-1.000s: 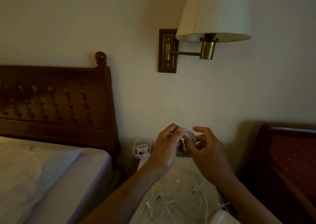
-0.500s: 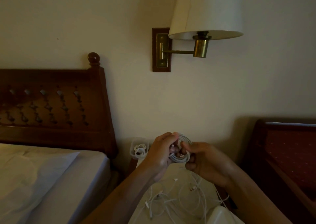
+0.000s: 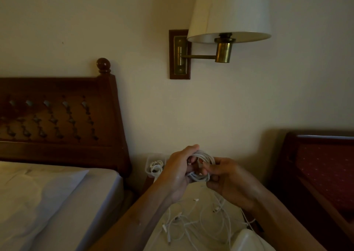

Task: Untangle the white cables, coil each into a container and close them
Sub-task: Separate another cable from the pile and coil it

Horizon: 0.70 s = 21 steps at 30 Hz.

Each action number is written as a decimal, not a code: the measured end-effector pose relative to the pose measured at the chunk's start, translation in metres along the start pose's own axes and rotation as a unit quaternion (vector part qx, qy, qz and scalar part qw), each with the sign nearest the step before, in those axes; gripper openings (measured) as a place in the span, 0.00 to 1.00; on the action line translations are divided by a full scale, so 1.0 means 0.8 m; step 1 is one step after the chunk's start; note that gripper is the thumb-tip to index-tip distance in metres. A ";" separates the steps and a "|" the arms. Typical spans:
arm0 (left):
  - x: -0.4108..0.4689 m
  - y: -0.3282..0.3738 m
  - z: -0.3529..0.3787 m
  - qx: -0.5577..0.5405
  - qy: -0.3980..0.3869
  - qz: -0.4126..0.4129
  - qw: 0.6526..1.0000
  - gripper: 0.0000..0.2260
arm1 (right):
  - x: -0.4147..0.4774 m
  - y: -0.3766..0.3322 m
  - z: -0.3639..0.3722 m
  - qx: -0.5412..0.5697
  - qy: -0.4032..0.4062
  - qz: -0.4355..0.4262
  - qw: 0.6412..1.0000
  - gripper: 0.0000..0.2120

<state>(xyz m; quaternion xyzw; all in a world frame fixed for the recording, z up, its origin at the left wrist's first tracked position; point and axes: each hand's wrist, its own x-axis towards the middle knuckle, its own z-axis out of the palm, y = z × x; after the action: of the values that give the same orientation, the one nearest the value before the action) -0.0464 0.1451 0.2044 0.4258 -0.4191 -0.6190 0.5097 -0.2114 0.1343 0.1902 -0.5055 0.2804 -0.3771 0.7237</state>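
Note:
A white cable coil (image 3: pixel 203 158) is held up between both hands above the bedside table. My left hand (image 3: pixel 177 171) grips the coil's left side with the fingers curled over its top. My right hand (image 3: pixel 228 181) pinches its right and lower part. Below them a tangle of loose white cables (image 3: pixel 193 224) lies spread on the pale tabletop (image 3: pixel 193 191). A clear plastic container (image 3: pixel 155 164) with a coiled white cable inside stands open at the table's back left, close to my left hand.
A bed with white sheets (image 3: pixel 47 202) and a dark wooden headboard (image 3: pixel 57 116) lies left of the table. A wall lamp (image 3: pixel 228 20) hangs above. A red upholstered chair (image 3: pixel 323 174) stands at the right. A white object (image 3: pixel 249 241) sits at the table's near edge.
Both hands have dropped slightly and closed tighter around the coil; my right hand's fingers, spread a second ago, are now curled on it.

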 end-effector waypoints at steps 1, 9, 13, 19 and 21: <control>0.000 0.001 0.000 0.002 -0.002 -0.004 1.000 0.19 | -0.002 0.001 0.000 0.037 -0.017 0.008 0.999 0.14; -0.002 0.006 -0.002 -0.025 -0.034 -0.038 0.998 0.20 | -0.005 0.001 -0.014 0.246 -0.091 0.078 0.962 0.19; -0.005 0.005 0.000 -0.017 -0.057 -0.038 0.998 0.21 | -0.005 0.005 -0.015 0.236 -0.099 0.089 0.963 0.15; -0.012 0.004 -0.003 0.046 -0.100 -0.013 0.994 0.19 | -0.013 0.008 -0.018 0.216 -0.178 0.078 0.957 0.13; -0.013 0.006 -0.002 0.041 -0.112 -0.009 0.993 0.19 | -0.011 0.006 -0.016 0.195 -0.142 0.088 0.966 0.13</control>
<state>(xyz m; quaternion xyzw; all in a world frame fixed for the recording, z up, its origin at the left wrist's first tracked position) -0.0426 0.1547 0.2095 0.3782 -0.4944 -0.6499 0.4361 -0.2252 0.1364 0.1817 -0.3762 0.1386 -0.2840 0.8710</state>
